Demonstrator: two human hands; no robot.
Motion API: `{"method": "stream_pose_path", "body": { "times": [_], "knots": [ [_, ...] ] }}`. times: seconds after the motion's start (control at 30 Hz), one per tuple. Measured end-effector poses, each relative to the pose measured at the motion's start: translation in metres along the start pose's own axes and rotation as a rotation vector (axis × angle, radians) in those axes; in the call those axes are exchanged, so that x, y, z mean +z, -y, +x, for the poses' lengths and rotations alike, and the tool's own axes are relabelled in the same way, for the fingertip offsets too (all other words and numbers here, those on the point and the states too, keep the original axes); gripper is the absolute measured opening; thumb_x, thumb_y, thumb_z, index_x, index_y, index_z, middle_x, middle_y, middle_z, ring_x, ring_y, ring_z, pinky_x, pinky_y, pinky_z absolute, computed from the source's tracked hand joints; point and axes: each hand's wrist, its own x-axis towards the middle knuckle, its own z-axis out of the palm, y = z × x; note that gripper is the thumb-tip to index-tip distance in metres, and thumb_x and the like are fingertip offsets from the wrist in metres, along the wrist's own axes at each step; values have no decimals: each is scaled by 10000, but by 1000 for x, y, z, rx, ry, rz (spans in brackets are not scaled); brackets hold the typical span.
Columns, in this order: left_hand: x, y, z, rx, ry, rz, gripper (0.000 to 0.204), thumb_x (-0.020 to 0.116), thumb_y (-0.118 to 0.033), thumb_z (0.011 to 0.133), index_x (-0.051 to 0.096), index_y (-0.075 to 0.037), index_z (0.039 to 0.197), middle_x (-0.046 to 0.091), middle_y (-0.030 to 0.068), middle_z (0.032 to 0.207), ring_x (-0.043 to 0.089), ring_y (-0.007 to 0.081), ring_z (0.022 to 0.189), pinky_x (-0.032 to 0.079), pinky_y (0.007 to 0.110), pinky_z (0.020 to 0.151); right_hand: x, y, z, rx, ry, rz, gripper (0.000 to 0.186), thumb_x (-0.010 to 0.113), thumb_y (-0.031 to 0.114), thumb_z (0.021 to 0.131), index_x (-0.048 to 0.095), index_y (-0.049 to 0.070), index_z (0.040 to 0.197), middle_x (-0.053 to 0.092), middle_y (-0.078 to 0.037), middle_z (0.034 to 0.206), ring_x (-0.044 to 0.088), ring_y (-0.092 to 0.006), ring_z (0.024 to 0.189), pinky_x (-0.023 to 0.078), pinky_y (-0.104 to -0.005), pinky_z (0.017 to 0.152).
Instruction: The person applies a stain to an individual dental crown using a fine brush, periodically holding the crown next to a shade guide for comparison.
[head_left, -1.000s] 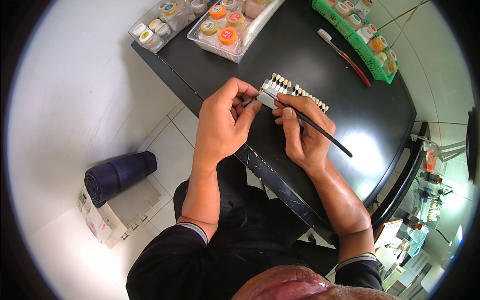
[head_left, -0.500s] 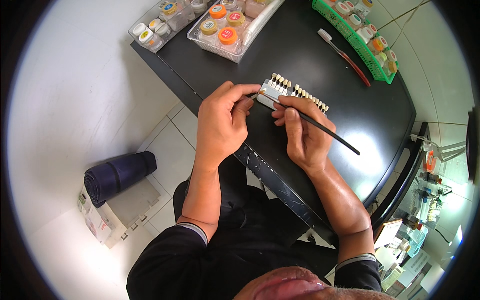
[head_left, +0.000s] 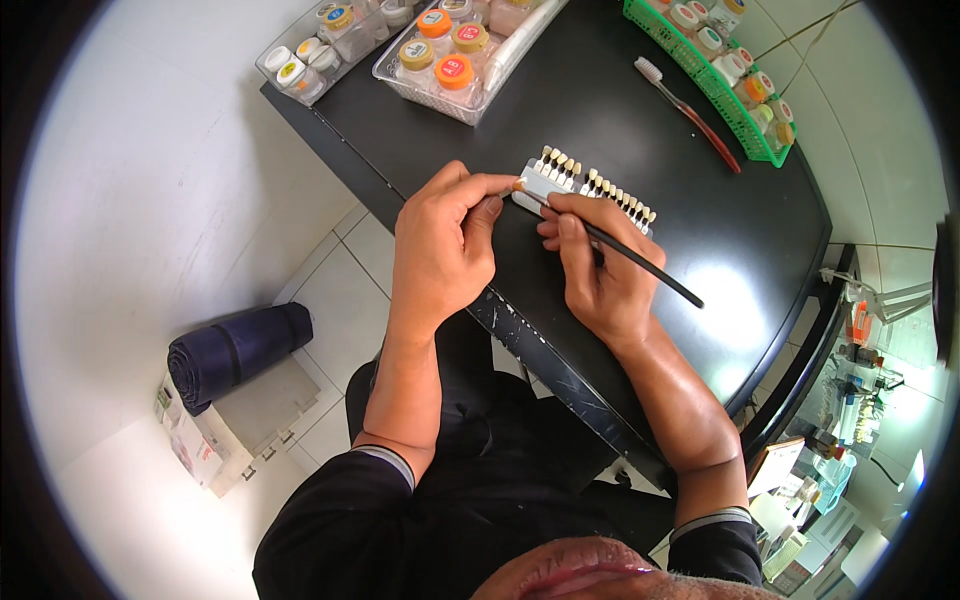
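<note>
My right hand grips a thin black-handled brush, its handle sloping down to the right. The brown bristle tip meets the fingertips of my left hand. Those left fingers are closed in a pinch, and whatever small piece sits between them is too hidden to name. Just beyond both hands lies a grey tooth shade guide on the black table. Several tooth-shaped tabs stand along its far edge, in two groups with a gap between them. My right fingers partly cover the near side of the guide.
A red-handled toothbrush lies at the far right. Beside it a green basket holds small jars. At the far left stand a white basket and a clear tray, both with lidded jars. The black table's near edge is chipped.
My right hand and the brush have shifted slightly left, bringing the brush tip closer to the left fingertips. My left hand has barely moved.
</note>
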Motion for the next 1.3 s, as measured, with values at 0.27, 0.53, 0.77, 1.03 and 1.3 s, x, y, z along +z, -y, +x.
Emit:
{"method": "stream_pose_path", "body": {
  "times": [0.27, 0.53, 0.77, 1.03, 1.3],
  "knots": [
    [0, -3, 0, 19, -15, 23, 278, 706, 100, 1014, 845, -13, 1226, 592, 79, 824, 559, 149, 689, 442, 305, 640, 0, 0, 0, -28, 21, -32, 120, 721, -30, 1080, 763, -25, 1191, 803, -142, 1005, 830, -194, 841, 654, -315, 728],
    [-1, -6, 1, -4, -14, 30, 256, 726, 62, 1003, 856, -46, 1195, 605, 88, 827, 594, 215, 683, 464, 352, 652, 1, -3, -2, -53, 34, -72, 131, 722, -10, 1088, 762, 0, 1213, 805, -129, 1001, 823, -186, 828, 650, -314, 719],
    [-1, -8, 1, -28, -22, 30, 224, 736, 31, 995, 863, -66, 1153, 626, 98, 834, 641, 275, 679, 494, 392, 662, 0, -1, 0, -14, 56, -52, 130, 720, -14, 1088, 761, -9, 1211, 805, -126, 1001, 822, -187, 828, 659, -311, 726],
    [1, -5, 1, 9, -20, 11, 264, 708, 96, 1018, 849, -4, 1217, 584, 67, 815, 527, 119, 660, 414, 299, 616, 0, 0, 0, -5, -7, -4, 115, 715, -23, 1086, 762, -22, 1190, 802, -131, 980, 828, -192, 824, 658, -308, 721],
    [1, -3, 0, 20, -26, 10, 252, 703, 99, 1020, 844, 8, 1208, 585, 68, 813, 525, 113, 661, 415, 295, 615, 2, -2, 0, 24, -33, -6, 117, 722, -37, 1072, 766, -23, 1179, 805, -138, 994, 824, -197, 810, 655, -311, 716]
  ]
}}
